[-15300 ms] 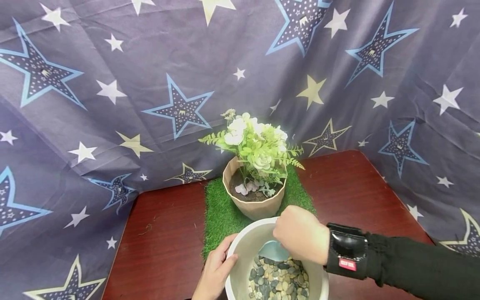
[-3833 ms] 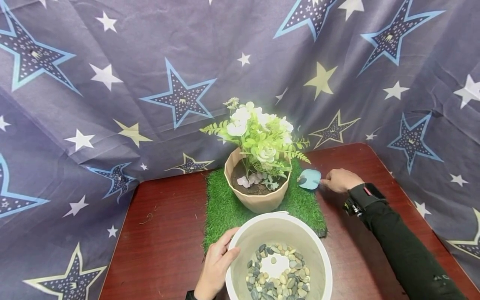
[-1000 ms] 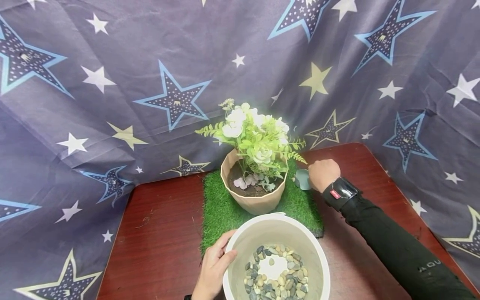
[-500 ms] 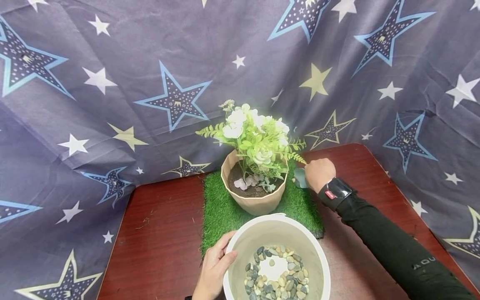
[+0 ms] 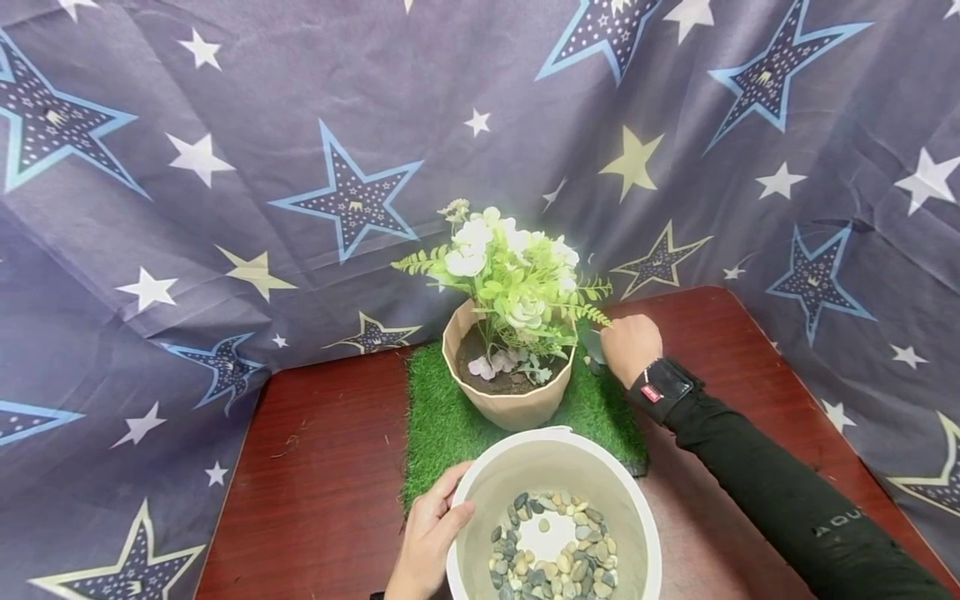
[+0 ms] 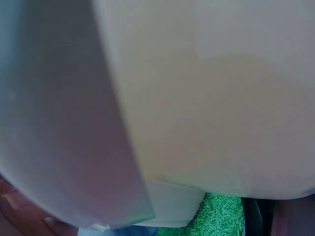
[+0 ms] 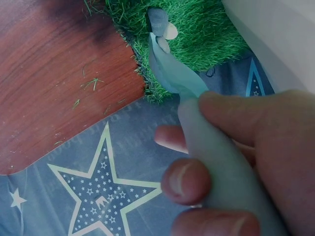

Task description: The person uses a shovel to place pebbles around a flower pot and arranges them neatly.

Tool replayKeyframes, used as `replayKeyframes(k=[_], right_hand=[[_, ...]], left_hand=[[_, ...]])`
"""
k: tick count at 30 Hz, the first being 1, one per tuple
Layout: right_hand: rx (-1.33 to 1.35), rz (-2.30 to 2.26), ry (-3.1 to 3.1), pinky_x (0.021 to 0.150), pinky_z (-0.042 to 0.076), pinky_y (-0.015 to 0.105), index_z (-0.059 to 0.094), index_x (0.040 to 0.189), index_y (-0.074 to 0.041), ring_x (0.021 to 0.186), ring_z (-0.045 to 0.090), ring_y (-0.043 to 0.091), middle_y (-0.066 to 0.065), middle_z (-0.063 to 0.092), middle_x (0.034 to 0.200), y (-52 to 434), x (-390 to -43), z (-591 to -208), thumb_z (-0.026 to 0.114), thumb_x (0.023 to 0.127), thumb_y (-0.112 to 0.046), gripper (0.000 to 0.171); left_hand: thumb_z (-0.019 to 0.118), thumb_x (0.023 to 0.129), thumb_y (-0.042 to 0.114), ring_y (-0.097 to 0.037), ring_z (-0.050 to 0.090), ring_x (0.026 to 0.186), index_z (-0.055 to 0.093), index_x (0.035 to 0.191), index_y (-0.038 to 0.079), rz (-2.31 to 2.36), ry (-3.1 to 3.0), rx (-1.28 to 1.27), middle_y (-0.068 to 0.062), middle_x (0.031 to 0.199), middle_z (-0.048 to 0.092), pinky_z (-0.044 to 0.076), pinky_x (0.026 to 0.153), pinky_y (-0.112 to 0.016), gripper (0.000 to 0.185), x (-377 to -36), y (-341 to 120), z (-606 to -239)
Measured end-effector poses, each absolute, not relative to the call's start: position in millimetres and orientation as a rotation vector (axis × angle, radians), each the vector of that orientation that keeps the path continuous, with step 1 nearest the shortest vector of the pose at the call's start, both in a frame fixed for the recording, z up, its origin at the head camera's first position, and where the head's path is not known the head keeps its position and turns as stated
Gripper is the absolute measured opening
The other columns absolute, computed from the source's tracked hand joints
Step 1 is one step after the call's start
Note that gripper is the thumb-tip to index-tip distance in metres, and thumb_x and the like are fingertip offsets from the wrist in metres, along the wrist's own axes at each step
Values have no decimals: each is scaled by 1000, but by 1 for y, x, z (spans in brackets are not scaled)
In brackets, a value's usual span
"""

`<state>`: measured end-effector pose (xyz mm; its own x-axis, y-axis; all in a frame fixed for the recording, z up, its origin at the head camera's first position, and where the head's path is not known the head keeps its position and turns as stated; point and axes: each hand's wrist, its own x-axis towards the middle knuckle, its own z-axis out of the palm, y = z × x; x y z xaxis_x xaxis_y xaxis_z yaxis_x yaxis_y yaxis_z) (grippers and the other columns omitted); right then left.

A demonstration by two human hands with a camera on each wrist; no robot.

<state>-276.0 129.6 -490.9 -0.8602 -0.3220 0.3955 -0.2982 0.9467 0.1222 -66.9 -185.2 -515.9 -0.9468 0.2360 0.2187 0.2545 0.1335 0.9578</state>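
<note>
Three pebbles [image 7: 171, 31] show at the tip of the light-blue scoop [image 7: 172, 71], on the artificial-grass mat [image 5: 438, 435] just right of the flowerpot [image 5: 517, 408]; I cannot tell whether any sits on the blade or only against it. I judge the step in hand to be working stones with the scoop beside the flowerpot, and I think the next move calls for a low, steady blade so none rolls off onto the surface [image 5: 330, 450].

The right hand [image 5: 632, 346] has its fingers curled round the scoop's handle, back of the hand uppermost in my head view, the arm stretched forward and across to the flowerpot's right. In front of the flowerpot stands the pale bucket [image 5: 555, 467], its river stones [image 5: 577, 568] ringing a bare patch of bottom. The left hand [image 5: 426, 537], in front of the flowerpot and to its left, grips the bucket's rim, thumb laid over the edge.
</note>
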Motion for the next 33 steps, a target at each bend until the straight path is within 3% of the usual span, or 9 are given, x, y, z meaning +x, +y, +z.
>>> replayKeyframes(k=[22,33], right_hand=[[436,-64,-2707,53,53,47,74,66,-3,60,62,33,14,68,65,129,-283,-500,69,81,-3,16],[396,50,-2777,49,54,52,67,61,-2,56,64,37,16,67,63,154,-279,-494,72,80,-4,20]], left_hand=[[50,95,-9,-10,73,95,58,136,-3,-2017,-2333,-525,-37,111,70,66,73,-43,42,-67,-185,-517],[51,95,-8,-10,73,94,59,135,-1,-2003,-2340,-525,-30,110,73,66,72,-42,42,-67,-185,-516]])
